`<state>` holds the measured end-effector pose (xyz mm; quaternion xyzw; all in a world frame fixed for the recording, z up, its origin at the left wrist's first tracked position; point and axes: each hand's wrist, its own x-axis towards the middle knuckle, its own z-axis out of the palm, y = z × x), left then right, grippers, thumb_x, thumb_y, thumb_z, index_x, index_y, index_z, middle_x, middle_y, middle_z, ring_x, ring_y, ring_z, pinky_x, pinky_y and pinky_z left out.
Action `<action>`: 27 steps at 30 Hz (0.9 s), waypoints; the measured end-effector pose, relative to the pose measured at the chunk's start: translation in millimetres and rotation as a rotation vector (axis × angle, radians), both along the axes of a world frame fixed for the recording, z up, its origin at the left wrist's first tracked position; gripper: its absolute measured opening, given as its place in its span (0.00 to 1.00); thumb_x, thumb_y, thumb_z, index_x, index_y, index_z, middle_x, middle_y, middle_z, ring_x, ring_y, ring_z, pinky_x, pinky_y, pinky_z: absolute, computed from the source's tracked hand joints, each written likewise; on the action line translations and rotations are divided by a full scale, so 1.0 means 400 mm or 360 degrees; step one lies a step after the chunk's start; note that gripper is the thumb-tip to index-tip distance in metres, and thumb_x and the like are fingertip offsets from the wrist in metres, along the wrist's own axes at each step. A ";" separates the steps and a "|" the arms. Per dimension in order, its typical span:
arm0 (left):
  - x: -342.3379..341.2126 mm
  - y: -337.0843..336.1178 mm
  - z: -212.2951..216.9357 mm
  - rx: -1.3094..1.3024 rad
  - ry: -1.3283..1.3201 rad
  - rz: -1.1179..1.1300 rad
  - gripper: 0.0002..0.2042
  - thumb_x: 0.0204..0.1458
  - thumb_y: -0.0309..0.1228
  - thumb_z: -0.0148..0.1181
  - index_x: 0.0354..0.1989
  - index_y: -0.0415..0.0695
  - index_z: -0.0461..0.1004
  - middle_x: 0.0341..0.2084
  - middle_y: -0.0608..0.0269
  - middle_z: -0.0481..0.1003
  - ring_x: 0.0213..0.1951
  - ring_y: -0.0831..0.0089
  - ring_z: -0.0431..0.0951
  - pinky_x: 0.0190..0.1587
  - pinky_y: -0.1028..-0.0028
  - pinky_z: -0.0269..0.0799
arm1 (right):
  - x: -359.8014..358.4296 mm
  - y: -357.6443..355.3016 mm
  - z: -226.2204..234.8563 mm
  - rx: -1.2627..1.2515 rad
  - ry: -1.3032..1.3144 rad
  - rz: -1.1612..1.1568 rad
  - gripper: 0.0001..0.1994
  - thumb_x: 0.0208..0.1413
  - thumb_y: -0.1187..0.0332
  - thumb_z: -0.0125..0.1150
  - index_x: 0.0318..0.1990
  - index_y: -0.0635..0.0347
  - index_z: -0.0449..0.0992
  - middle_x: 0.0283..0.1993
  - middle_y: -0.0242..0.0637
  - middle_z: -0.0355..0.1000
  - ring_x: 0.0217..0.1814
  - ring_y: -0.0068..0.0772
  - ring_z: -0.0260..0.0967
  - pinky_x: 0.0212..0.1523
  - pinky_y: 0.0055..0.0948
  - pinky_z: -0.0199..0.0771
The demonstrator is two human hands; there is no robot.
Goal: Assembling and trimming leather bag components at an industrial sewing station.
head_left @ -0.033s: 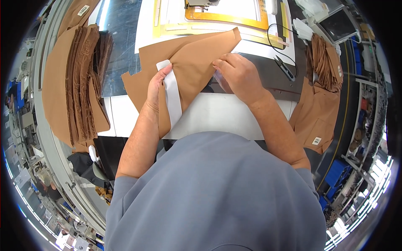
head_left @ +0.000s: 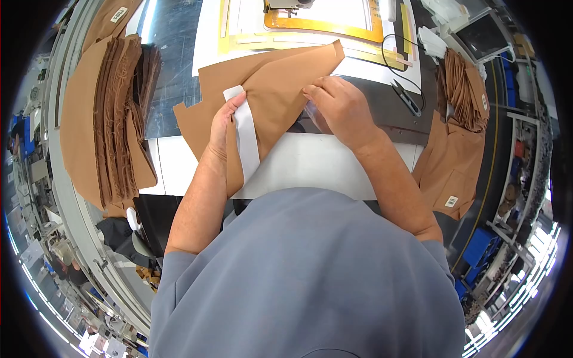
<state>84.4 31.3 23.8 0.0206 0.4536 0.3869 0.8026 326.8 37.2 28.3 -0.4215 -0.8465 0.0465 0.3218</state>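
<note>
A brown fabric piece [head_left: 277, 89] is held up over the front edge of the work table, one narrow end pointing to the far right. My left hand [head_left: 221, 126] is closed on its left part, thumb on top, the other fingers hidden beneath the cloth. Under that thumb runs a white strip [head_left: 246, 134], lying along a fold of the fabric and hanging toward me. My right hand [head_left: 344, 112] pinches the right edge of the same piece between thumb and fingertips. Something translucent shows below the right fingers; its kind I cannot make out.
Beyond the fabric stands a yellow frame [head_left: 322, 30] under a machine head [head_left: 288, 5]. Thread snips [head_left: 407, 98] and a black cable lie to its right. Stacked brown pieces [head_left: 110, 119] hang at left, with more brown pieces [head_left: 456, 161] at right. A monitor [head_left: 482, 37] stands far right.
</note>
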 end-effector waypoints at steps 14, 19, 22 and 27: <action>0.007 -0.005 0.010 -0.0027 0.0002 0.0000 0.20 0.61 0.41 0.54 0.57 0.43 0.72 0.48 0.56 0.80 0.46 0.64 0.82 0.51 0.65 0.79 | -0.006 0.016 -0.001 -0.0049 -0.0265 0.0098 0.13 0.38 0.77 0.68 0.36 0.61 0.77 0.36 0.36 0.73 0.35 0.37 0.73 0.35 0.32 0.73; -0.004 -0.004 -0.011 -0.0024 -0.0022 0.0039 0.18 0.62 0.39 0.51 0.55 0.42 0.74 0.46 0.57 0.81 0.45 0.65 0.83 0.51 0.65 0.79 | 0.005 0.008 -0.001 -0.0026 -0.0058 -0.0076 0.09 0.45 0.77 0.66 0.35 0.61 0.77 0.35 0.38 0.74 0.35 0.39 0.73 0.36 0.35 0.75; -0.007 -0.003 -0.015 -0.0020 -0.0020 0.0023 0.19 0.62 0.40 0.52 0.56 0.42 0.73 0.47 0.57 0.80 0.46 0.64 0.82 0.52 0.65 0.78 | 0.014 0.001 0.003 -0.0236 0.0151 -0.0272 0.07 0.47 0.77 0.66 0.35 0.62 0.77 0.35 0.38 0.74 0.36 0.41 0.74 0.37 0.37 0.76; 0.019 -0.008 0.033 -0.0087 0.0058 0.0040 0.21 0.61 0.41 0.53 0.57 0.43 0.72 0.47 0.57 0.80 0.44 0.64 0.83 0.51 0.65 0.79 | 0.000 -0.007 0.005 0.0001 0.0012 0.0005 0.12 0.43 0.79 0.67 0.38 0.62 0.78 0.35 0.40 0.74 0.38 0.41 0.75 0.39 0.36 0.77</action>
